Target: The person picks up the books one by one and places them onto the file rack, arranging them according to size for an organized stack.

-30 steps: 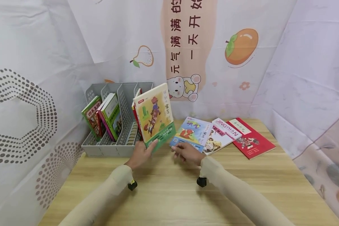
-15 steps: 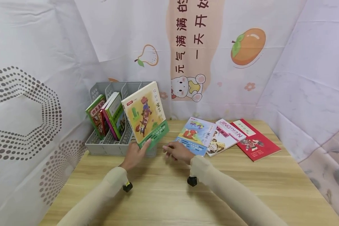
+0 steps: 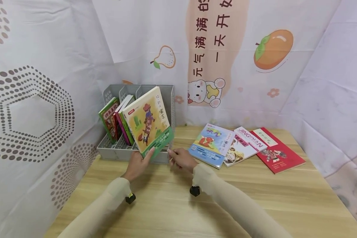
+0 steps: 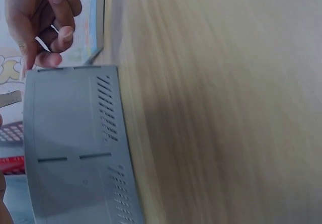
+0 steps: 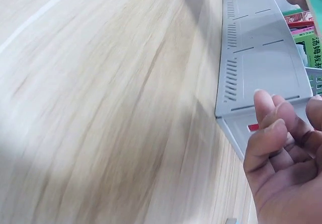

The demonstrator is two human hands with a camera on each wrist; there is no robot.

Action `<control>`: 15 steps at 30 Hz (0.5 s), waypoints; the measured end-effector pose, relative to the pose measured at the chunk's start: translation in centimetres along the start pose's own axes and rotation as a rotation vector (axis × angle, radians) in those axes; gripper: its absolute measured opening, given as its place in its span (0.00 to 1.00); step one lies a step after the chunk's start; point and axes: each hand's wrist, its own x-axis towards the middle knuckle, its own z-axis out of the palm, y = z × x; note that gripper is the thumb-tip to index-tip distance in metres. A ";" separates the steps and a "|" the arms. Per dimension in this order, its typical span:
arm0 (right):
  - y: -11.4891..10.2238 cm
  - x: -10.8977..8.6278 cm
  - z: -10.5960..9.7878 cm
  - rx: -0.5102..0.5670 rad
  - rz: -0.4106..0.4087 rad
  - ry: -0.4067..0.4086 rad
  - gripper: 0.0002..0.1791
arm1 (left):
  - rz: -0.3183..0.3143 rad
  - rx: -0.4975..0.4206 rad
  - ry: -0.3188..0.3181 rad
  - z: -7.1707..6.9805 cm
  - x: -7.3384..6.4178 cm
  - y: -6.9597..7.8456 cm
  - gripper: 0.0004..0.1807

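A yellow storybook with a green lower band (image 3: pixel 148 122) is in my left hand (image 3: pixel 137 163), which grips its bottom edge with the thumb across the front cover. The book leans over the front of the grey divided rack (image 3: pixel 116 153), hiding much of its right part. At the rack's front right corner is my right hand (image 3: pixel 181 158), its fingers loosely bent with nothing seen between them. In the right wrist view, the right fingertips (image 5: pixel 271 128) lie close to the rack's corner. Behind the held book, books including a green one (image 3: pixel 109 119) stand in the rack's left compartments.
Right of the rack, a blue storybook (image 3: pixel 211 145), a white and pink book (image 3: pixel 244 145) and a red book (image 3: pixel 281 157) lie overlapping on the wooden table (image 3: pixel 172 205). Printed cloth (image 3: pixel 131 49) hangs behind and at both sides.
My left hand has carried the yellow storybook left, farther across the rack. My right hand has moved left from the blue storybook to the rack's corner. The head view has turned slightly left.
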 end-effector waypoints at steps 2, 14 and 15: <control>0.0 0.0 0.1 0.013 0.003 0.018 0.30 | 0.004 0.009 0.003 0.0 -0.1 -0.2 0.27; -1.2 0.1 0.4 0.074 0.109 0.064 0.27 | -0.009 0.103 0.121 -0.1 -1.4 -1.2 0.19; -1.5 0.1 0.4 0.074 0.114 0.070 0.25 | -0.005 0.104 0.133 -0.2 -1.4 -1.2 0.18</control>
